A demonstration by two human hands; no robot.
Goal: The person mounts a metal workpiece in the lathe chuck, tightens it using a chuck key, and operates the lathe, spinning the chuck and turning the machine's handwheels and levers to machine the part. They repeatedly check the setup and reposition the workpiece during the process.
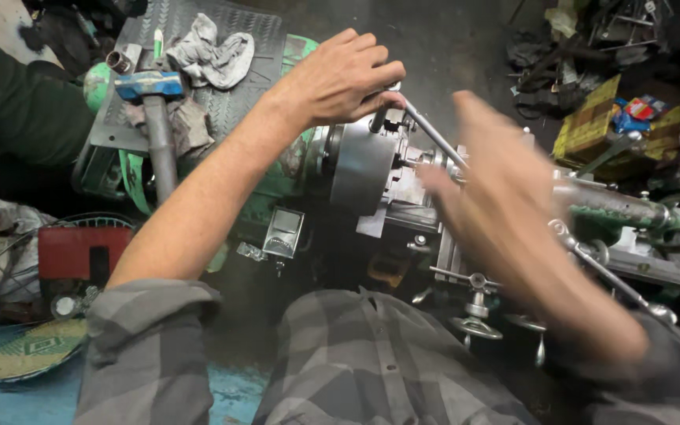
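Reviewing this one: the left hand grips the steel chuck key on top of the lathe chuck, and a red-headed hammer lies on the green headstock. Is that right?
Not quite. The head view shows the hammer has a blue head, not red. The rest holds: the left hand grips the steel chuck key on top of the round grey lathe chuck, and the hammer lies on the green headstock.

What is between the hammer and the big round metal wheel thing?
In the head view, the left forearm crosses between the hammer and round chuck.

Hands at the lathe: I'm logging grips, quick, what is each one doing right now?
Left hand: closed on the chuck key handle at the lathe chuck.
Right hand: open, motion-blurred, holding nothing visible.
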